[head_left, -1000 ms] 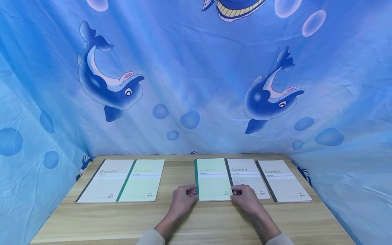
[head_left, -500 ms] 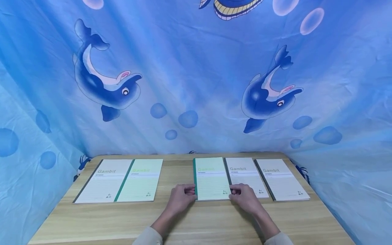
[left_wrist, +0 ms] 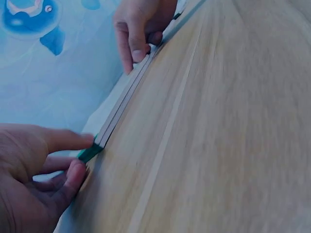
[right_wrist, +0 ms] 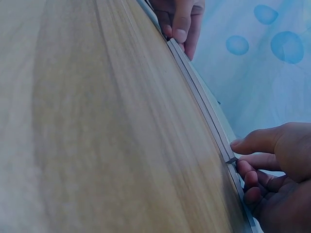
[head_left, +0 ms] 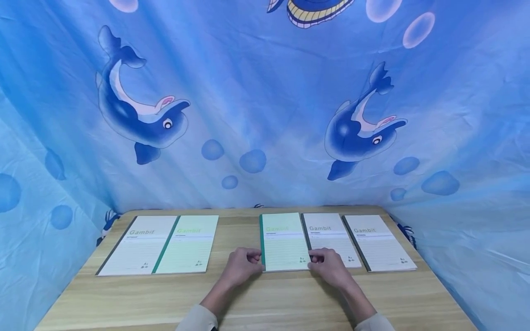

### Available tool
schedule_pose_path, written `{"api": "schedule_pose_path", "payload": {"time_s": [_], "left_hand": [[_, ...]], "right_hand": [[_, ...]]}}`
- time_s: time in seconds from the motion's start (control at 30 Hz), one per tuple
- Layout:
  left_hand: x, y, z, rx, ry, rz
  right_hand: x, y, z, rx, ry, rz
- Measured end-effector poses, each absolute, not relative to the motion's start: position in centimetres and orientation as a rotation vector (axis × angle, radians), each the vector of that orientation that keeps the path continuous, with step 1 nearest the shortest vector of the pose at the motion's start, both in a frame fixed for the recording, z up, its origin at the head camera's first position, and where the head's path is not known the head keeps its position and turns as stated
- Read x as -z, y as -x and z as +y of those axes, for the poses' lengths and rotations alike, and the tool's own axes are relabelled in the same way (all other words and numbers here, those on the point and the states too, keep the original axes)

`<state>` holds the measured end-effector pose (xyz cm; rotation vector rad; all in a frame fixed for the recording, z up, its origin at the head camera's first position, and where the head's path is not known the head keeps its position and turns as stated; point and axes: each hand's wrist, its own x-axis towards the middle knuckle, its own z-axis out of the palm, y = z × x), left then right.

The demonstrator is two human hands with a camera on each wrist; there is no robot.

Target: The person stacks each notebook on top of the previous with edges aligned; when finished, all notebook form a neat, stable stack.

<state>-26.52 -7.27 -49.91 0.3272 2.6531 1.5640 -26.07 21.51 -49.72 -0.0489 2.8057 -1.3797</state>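
A pale green notebook [head_left: 284, 243] with a green spine lies in the middle of the wooden table. My left hand [head_left: 242, 265] grips its near left corner, thumb and fingers at the green spine [left_wrist: 90, 152]. My right hand [head_left: 329, 265] holds the near right corner, with its other fingers curled. Seen from the right wrist, the notebook's near edge [right_wrist: 201, 102] shows two thin layers; I cannot tell whether that is one notebook or two. Just right of it, a white notebook [head_left: 333, 239] with a dark spine is partly covered by the right hand.
Another white notebook [head_left: 381, 246] lies at the far right. Toward the left, a white notebook [head_left: 134, 250] and a pale green one [head_left: 188, 248] lie side by side. Bare wooden table [head_left: 265, 303] shows in front. A blue dolphin-print curtain [head_left: 256, 105] hangs behind.
The head view has shifted slightly, so everything appears a little further left. Both hands keep the same place on the green notebook, which shows no clear movement on the table.
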Motion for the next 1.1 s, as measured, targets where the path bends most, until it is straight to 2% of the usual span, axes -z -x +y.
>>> {"api": "schedule_pose_path", "payload": {"time_s": [0.33, 1.1], "left_hand": [[50.3, 27.0, -7.8, -1.504, -0.414, 2.62], [50.9, 26.7, -8.1, -1.558, -0.406, 2.631]], "right_hand": [[49.5, 26.1, 21.7, 1.385, 0.058, 2.801], [49.9, 26.2, 21.6, 1.434, 0.079, 2.785]]}}
